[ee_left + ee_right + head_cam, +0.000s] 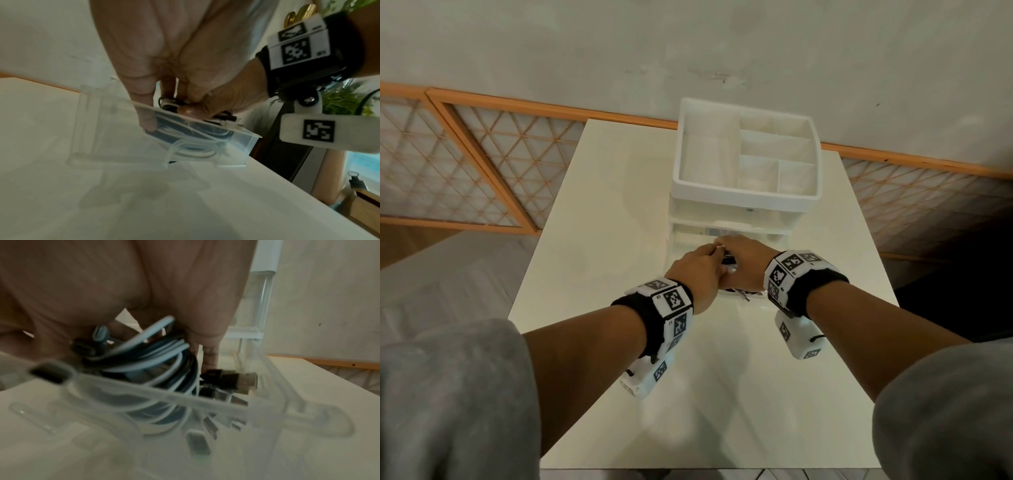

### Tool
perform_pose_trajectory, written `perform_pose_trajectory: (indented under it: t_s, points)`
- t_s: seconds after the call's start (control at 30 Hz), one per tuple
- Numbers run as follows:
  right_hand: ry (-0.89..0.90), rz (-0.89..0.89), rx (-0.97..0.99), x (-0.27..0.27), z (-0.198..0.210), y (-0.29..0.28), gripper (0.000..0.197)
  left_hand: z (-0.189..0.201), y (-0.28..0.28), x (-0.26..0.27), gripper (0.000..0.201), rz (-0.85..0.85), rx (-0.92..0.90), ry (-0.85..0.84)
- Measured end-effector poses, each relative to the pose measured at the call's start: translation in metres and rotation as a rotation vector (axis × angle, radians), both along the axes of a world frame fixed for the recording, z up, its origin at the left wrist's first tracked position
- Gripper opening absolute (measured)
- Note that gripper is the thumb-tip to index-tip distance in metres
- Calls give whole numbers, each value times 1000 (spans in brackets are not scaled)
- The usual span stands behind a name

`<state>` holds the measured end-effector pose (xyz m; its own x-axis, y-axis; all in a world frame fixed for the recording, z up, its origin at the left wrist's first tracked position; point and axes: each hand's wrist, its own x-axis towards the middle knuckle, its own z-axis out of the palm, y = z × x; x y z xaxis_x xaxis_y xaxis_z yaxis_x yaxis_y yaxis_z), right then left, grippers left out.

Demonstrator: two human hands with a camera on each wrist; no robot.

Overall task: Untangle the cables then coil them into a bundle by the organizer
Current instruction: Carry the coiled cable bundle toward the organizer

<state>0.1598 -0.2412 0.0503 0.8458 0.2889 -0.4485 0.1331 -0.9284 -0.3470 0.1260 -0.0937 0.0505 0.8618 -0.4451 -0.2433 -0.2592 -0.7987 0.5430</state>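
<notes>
**Desk:** Where's the bundle sitting against the hands?

**Me:** I've got both hands down in the clear drawer (244,141) pulled out of the white organizer (746,197). The cable bundle (156,374) of black and white cables is in that drawer, partly under my palms. My right hand (748,263) is curled over the top of the coils, thumb pressed against them in the left wrist view. My left hand (700,274) comes in from the near-left; one finger (147,116) runs straight down the drawer's side wall, and the others reach in toward the cables, but I cannot tell whether they actually close on them. The two hands touch above the bundle.

**Desk:** Connectors?

**Me:** Dark USB plugs (230,379) stick out at the drawer's right end, just beside my right fingertips. It's blurred, so I can't count them.

**Desk:** Surface and room?

**Me:** Glossy white table (599,240), organizer at its far edge. Beyond that is pale floor and an orange-framed lattice panel (482,154). The left wrist view catches green foliage (347,100) off to the side.

**Desk:** Tally?

**Me:** One organizer, one open drawer, one bundle, two hands, and two tagged wristbands (667,301). The organizer's top tray shows five compartments.
</notes>
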Motion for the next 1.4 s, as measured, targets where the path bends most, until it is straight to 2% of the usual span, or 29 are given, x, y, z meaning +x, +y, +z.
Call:
perform_pose_trajectory:
  t_s: [0.07,0.17,0.3,0.37,0.43,0.5,0.57,0.6,0.7,0.8,0.97,1.07,1.2,1.3,1.4]
  points:
    - [-7,16,21,-2,4,-6,60,1,0,4,46,-35,54,-4]
    - [-88,-19,6,-8,18,-19,76,-4,3,7,48,-110,138,-4]
    - [-252,-1,-92,-23,33,-26,44,-10,1,8,53,-146,250,-37]
    - [-272,43,-56,-35,34,-21,25,-6,-2,8,48,-125,265,-46]
    - [-291,89,16,-49,32,-16,20,-4,-6,8,41,-106,289,-55]
    - [-296,126,46,-66,23,-11,33,-4,-8,8,39,-94,322,-79]
    - [-343,125,-55,-82,5,-8,52,-7,-10,6,39,-76,324,-103]
    - [-407,109,-110,-90,-4,-7,56,-10,-11,5,39,-68,320,-124]
    - [-615,37,-82,-97,-31,-14,43,-17,-13,5,34,-84,279,-191]
    - [-669,26,0,-88,-39,-23,31,-17,-5,9,25,-102,200,-173]
    - [-802,4,-74,-87,-34,-21,33,-13,-2,14,31,-80,203,-203]
    - [-786,-10,-137,-91,-36,-17,50,-12,-9,14,29,-68,244,-261]
    - [-696,6,-103,-92,-49,-18,71,-13,-13,17,30,-53,264,-260]
    - [-645,13,-45,-87,-47,-20,71,-13,-14,18,32,-50,259,-228]
    - [-642,-31,-23,-63,-40,-25,61,-12,-18,19,38,-60,150,-170]
